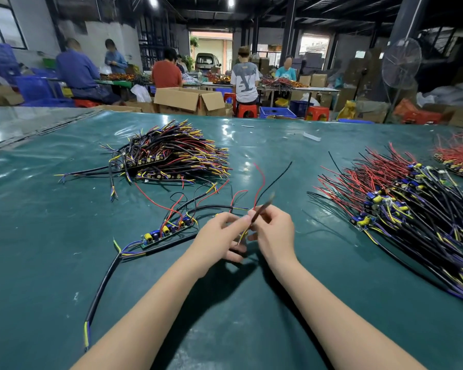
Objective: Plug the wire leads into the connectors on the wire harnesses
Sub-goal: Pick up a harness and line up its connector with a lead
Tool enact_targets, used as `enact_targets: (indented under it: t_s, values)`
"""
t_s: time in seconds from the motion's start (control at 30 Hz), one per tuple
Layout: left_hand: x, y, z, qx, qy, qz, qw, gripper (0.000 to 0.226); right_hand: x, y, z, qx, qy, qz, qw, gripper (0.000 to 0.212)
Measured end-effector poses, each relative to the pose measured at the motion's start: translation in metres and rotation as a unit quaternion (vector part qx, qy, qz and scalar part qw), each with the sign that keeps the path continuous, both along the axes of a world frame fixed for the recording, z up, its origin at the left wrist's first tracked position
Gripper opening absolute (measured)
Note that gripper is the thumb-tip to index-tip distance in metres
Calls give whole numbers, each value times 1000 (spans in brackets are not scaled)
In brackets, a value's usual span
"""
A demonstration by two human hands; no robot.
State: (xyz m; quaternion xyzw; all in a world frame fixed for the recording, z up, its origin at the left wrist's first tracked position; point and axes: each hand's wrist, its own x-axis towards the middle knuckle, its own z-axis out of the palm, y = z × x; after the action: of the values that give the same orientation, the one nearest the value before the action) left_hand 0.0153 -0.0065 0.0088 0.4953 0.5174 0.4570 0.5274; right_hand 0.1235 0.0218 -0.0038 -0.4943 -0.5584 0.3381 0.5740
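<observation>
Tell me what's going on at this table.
A person works at the green table with both bare hands. The left hand pinches the wire leads, one red and one black, which arch up from the fingers. The right hand pinches a thin dark piece, too blurred to identify. A strip of small boards lies just left of the hands. One harness pile sits far left and a larger pile sits right. Whether a lead is plugged in cannot be told.

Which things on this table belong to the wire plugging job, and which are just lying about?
Job: left hand, right hand, wire leads both pinch, circuit board strip, left harness pile, right harness pile.
Lying about: white scrap, cardboard box, floor fan.
</observation>
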Motion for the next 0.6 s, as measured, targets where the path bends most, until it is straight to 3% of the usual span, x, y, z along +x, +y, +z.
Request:
enact_targets:
  t_s: [0.1,0.2,0.3,0.47,0.6]
  values:
    - [-4,-1,6,-51,-56,-22,997,26,-2,-4,0,35,-46,2,998,14]
    - [-6,-1,3,-29,-17,-37,999,18,-2,-8,2,62,-80,6,995,12]
    - [-10,-1,1,-22,4,-53,998,10,1,-4,4,26,-68,19,997,12]
    - [-26,1,8,-40,-82,-137,986,22,4,-3,8,-82,155,111,978,25]
    - [-34,2,13,-84,-153,-193,966,32,3,-4,10,-123,255,154,947,20]
